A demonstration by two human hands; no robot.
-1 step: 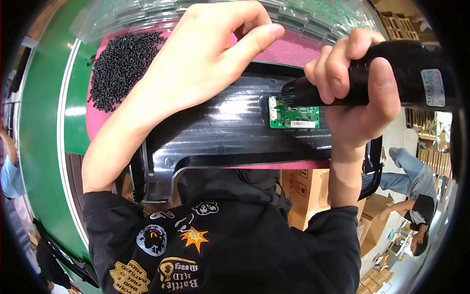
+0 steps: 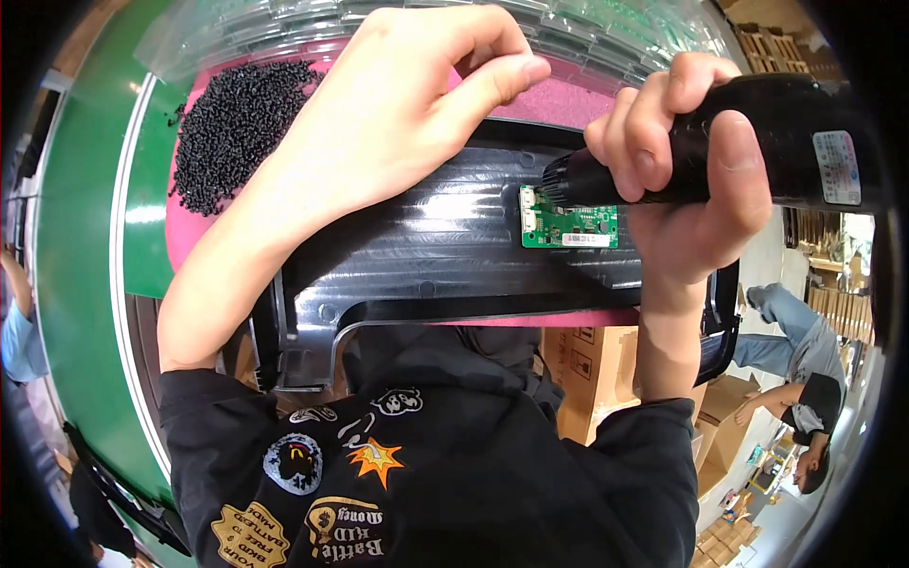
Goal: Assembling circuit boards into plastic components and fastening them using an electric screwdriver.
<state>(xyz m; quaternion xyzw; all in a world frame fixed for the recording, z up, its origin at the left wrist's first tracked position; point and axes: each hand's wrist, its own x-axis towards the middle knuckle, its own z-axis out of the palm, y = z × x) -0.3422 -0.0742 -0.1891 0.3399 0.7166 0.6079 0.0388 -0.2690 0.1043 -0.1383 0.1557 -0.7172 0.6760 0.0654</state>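
- Black ribbed plastic panel (image 2: 445,246) lies flat across the pink surface (image 2: 568,99), long side left to right; its near edge overhangs toward the person's torso.
- Green conveyor strip (image 2: 85,237) curves along the left side, outside the pink mat.
- Pile of small black screws (image 2: 232,128) sits on the pink mat at upper left, just beyond the panel's left end and well apart from both hands.
- Clear plastic trays (image 2: 587,33) run along the far edge, bent by the lens.
- Left hand (image 2: 398,114) hovers over the panel's upper middle, palm down, forearm coming in from lower left. Grip: thumb and fingertips pinched together at the right; whether something small sits between them, cannot tell.
- Right hand (image 2: 691,189) comes in from the lower right, wrist straight, forearm near vertical. Grip is clamped around a black electric screwdriver (image 2: 757,142), fingers wrapped over the barrel, thumb on top.
- Screwdriver lies nearly horizontal, nose pointing left, just at the upper left corner of the board.
- Small green circuit board (image 2: 568,225) is seated on the panel, right of centre, directly under the right hand's knuckles and right of the left hand's fingertips.
- Hidden: driver bit and any screw under it are covered by the nose; panel's right end sits behind the right forearm; screwdriver's tail is cut off by the frame's dark rim.
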